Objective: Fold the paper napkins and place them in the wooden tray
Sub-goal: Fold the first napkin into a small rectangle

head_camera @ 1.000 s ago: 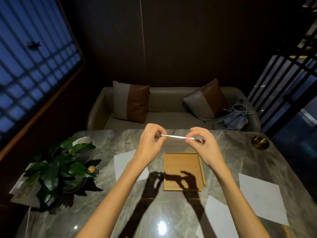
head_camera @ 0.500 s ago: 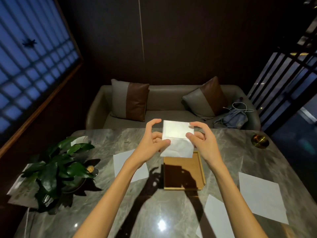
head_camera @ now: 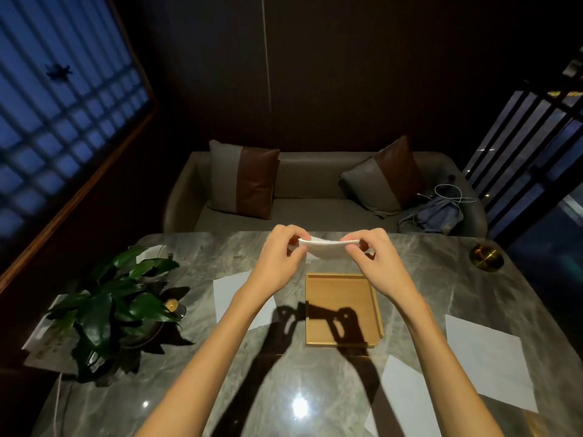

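Note:
A white paper napkin [head_camera: 328, 247], folded over and seen almost edge-on, is held in the air between both hands. My left hand [head_camera: 279, 263] pinches its left end and my right hand [head_camera: 377, 263] pinches its right end. Below and nearer to me, a square wooden tray [head_camera: 377, 310] lies on the marble table with nothing in it, crossed by the shadow of my hands. Three flat white napkins lie on the table: one [head_camera: 230, 294] left of the tray, one [head_camera: 485, 357] at the right, one [head_camera: 407, 398] at the near right.
A potted green plant [head_camera: 110, 307] stands on the table's left side with a small candle holder [head_camera: 173, 305] beside it. A brass round object [head_camera: 485, 257] sits at the far right corner. A sofa with two cushions is beyond the table.
Half a second ago the napkin was spread open facing me between my fingers. It is now folded flat and held level, pinched at both ends, slightly farther above the tray.

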Demonstrator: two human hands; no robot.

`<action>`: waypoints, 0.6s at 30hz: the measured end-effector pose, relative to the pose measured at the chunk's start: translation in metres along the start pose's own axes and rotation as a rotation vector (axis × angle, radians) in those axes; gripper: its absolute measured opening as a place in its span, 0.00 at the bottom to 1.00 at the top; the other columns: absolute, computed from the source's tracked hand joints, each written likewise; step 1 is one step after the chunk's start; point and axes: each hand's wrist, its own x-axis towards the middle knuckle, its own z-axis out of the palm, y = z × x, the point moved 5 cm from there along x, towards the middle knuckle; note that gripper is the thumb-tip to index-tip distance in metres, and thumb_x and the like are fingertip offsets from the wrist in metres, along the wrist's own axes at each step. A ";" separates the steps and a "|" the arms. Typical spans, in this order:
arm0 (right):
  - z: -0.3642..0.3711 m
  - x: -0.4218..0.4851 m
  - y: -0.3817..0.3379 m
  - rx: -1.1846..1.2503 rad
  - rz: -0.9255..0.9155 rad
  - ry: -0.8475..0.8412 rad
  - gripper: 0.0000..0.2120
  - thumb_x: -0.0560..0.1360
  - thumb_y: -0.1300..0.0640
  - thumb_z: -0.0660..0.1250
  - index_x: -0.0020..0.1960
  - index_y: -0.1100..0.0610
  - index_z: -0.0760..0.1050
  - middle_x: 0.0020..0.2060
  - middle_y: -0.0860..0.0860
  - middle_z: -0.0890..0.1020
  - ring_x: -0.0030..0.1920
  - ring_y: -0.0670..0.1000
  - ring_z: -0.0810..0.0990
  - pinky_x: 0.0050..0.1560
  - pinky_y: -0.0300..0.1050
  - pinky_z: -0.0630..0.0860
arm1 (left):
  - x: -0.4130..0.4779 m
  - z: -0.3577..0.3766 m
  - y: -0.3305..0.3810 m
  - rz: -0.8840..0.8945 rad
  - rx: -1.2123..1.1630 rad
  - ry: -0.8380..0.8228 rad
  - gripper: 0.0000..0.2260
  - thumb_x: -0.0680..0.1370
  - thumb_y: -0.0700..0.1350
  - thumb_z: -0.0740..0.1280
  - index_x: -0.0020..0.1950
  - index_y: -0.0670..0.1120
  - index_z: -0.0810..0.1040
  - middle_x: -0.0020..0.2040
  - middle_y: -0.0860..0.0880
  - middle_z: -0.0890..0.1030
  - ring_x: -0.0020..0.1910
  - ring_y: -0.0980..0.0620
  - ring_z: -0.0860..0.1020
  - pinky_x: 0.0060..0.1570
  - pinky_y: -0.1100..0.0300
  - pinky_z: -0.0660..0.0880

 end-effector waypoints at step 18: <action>0.002 0.004 0.002 0.401 0.119 0.009 0.16 0.78 0.52 0.69 0.65 0.43 0.73 0.34 0.44 0.82 0.39 0.40 0.81 0.41 0.32 0.79 | -0.003 0.005 -0.005 -0.335 -0.621 -0.116 0.09 0.80 0.49 0.69 0.56 0.46 0.79 0.47 0.55 0.87 0.46 0.56 0.87 0.40 0.67 0.81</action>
